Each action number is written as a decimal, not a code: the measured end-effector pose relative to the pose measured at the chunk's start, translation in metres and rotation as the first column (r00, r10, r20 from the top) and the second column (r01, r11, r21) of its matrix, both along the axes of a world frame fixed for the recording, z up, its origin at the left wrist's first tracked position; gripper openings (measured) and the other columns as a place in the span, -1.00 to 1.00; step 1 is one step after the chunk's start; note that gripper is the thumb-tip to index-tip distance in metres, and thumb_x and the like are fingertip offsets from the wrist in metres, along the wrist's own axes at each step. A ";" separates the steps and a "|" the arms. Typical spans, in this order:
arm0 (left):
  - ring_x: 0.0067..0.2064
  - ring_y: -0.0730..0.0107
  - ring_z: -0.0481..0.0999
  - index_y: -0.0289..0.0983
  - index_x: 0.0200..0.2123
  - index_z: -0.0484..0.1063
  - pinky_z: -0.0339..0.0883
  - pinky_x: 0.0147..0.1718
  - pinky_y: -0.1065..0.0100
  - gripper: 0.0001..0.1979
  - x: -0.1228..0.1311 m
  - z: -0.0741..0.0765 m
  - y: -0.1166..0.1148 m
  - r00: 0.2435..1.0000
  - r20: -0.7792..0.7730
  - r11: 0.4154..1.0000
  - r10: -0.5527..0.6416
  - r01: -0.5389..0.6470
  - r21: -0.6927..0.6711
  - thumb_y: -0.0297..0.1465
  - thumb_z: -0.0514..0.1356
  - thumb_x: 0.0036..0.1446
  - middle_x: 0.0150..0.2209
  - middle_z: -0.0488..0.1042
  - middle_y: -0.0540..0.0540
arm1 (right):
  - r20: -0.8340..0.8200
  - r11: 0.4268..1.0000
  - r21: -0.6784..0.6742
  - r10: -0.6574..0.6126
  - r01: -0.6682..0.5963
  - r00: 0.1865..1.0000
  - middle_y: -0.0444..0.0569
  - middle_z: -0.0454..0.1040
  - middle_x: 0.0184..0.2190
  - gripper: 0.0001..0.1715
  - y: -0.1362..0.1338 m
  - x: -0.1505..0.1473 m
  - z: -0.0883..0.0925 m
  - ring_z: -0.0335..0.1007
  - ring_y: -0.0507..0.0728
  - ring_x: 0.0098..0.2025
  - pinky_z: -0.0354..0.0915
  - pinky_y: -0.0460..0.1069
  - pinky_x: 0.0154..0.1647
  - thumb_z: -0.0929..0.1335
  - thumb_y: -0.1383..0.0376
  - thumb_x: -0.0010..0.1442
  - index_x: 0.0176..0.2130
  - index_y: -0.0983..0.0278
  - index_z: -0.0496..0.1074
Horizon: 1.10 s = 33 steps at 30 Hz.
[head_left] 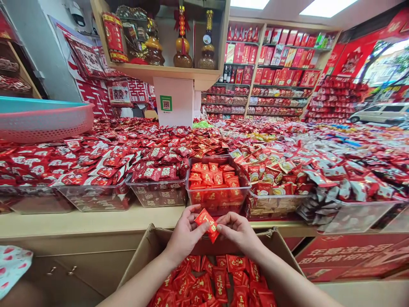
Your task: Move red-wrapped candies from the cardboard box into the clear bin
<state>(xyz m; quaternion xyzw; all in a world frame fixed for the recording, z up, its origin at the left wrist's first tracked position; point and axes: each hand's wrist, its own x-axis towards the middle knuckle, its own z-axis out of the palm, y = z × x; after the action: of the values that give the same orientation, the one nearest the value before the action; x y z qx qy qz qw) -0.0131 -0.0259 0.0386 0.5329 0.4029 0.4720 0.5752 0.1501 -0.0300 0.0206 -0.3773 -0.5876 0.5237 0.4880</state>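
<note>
Nearest, the carton (147, 247) gapes open, red sweets (220, 283) loose inside. Above it, here's the packet (211, 228), up between both hands! The left hand (187, 230) has its fingers clamped on the left side, thumb across the front; the right hand (241, 232) pinches the right edge. A light edge grip looks wise: squeezing the middle could crush the contents, and thumbs off the gold lettering leave it readable. Just beyond, the tub (207, 208) of similar packets stands on the tabletop (96, 221).
</note>
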 end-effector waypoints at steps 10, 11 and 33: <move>-0.60 0.56 0.33 -0.25 -0.15 0.11 0.16 -0.66 0.52 -0.63 -0.008 -0.009 0.013 0.987 -0.147 0.998 -0.064 0.066 0.014 -0.24 0.08 -0.02 -0.51 0.36 0.06 | 0.483 0.767 0.622 -0.216 -0.159 0.848 0.06 0.30 -0.18 -0.84 -0.007 0.000 -0.004 0.24 0.05 -0.13 0.22 -0.04 -0.18 0.23 0.47 0.03 -0.31 0.29 0.24; -0.60 0.54 0.34 -0.25 -0.16 0.13 0.15 -0.67 0.52 -0.66 -0.010 -0.007 0.014 0.981 -0.184 0.997 -0.061 0.069 0.035 -0.22 0.03 0.01 -0.53 0.36 0.06 | 0.479 0.750 0.644 -0.241 -0.151 0.844 0.06 0.31 -0.20 -0.86 -0.008 0.000 -0.004 0.25 0.04 -0.15 0.23 -0.05 -0.20 0.23 0.47 0.03 -0.33 0.28 0.23; -0.49 0.45 0.30 -0.26 -0.41 0.36 0.14 -0.49 0.46 -0.83 -0.023 -0.028 0.023 0.824 -0.561 0.955 0.080 0.098 0.280 -0.35 0.02 -0.04 -0.56 0.33 0.03 | 0.818 0.802 0.539 -0.572 -0.258 -0.069 0.13 0.41 -0.33 -0.72 0.151 -0.003 0.112 0.35 0.09 -0.29 0.20 -0.11 -0.30 0.13 0.54 0.06 -0.31 0.42 0.35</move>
<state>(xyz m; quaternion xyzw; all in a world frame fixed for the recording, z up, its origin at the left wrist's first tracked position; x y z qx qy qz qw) -0.0362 -0.0031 0.0107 0.7309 0.4770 0.3449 0.3455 0.1473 0.1213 0.1329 -0.5442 -0.8179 -0.1789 0.0538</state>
